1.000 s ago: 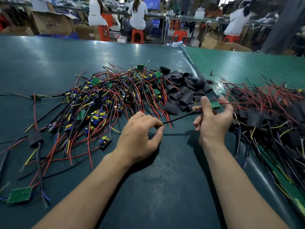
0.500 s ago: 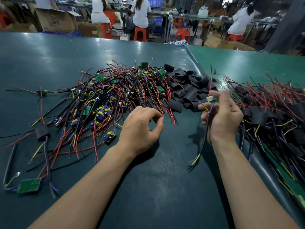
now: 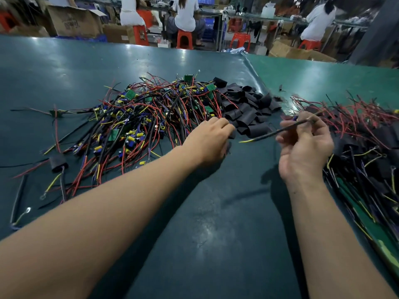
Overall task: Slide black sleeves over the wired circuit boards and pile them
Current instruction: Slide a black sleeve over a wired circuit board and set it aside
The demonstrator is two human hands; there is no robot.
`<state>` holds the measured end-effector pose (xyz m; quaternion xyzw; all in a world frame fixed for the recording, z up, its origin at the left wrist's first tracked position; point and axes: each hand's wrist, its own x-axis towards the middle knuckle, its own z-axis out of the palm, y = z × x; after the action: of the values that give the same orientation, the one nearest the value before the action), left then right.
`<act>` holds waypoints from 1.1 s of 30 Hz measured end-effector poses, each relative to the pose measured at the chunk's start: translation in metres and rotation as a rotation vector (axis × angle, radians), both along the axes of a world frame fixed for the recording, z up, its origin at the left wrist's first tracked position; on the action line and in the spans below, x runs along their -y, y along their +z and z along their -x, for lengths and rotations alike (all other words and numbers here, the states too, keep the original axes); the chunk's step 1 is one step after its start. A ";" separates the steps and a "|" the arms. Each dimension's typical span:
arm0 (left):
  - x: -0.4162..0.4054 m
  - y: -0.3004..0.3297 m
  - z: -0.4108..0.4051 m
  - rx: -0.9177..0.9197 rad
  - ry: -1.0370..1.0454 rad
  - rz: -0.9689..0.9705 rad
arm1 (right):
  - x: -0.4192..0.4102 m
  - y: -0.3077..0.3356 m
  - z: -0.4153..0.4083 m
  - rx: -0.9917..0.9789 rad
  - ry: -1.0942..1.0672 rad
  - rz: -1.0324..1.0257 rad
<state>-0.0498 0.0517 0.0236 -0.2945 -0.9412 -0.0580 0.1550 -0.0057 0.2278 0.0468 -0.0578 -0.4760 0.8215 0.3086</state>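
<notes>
Table (image 3: 216,244): we work on a dark green top, bare in the middle between two heaps.
Unsleeved heap (image 3: 151,117): we judge most of the job is left; a big tangle of red, black and yellow wires with bare green boards lies at the left.
Finished pile (image 3: 362,143): at the right we see boards already in black covers, wires trailing; it looks somewhat smaller than the heap at the left.
Loose sleeves (image 3: 246,108): a stock of flat black sleeves lies between the two, beyond our hands.
Left hand (image 3: 207,141): we stretch it forward, knuckles up, fingers curled at the near edge of the sleeves; we cannot tell whether it has one yet.
Right hand (image 3: 306,147): raised, palm toward us, pinching one wired board's black lead (image 3: 278,131) between thumb and fingers; the board itself is hidden behind our fingers.
</notes>
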 end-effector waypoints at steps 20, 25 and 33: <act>0.055 0.004 -0.067 0.088 0.020 -0.711 | 0.007 0.002 -0.012 0.031 0.231 0.120; 0.080 -0.011 -0.086 0.058 0.058 -0.752 | 0.015 0.003 -0.017 0.033 0.455 0.046; 0.081 -0.018 -0.075 0.107 0.129 -0.421 | 0.018 0.000 -0.019 0.153 0.442 -0.012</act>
<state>0.0250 -0.0294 0.0053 -0.1915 -0.9321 -0.2586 0.1661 0.0138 0.2096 0.0471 -0.0124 -0.5038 0.8596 0.0844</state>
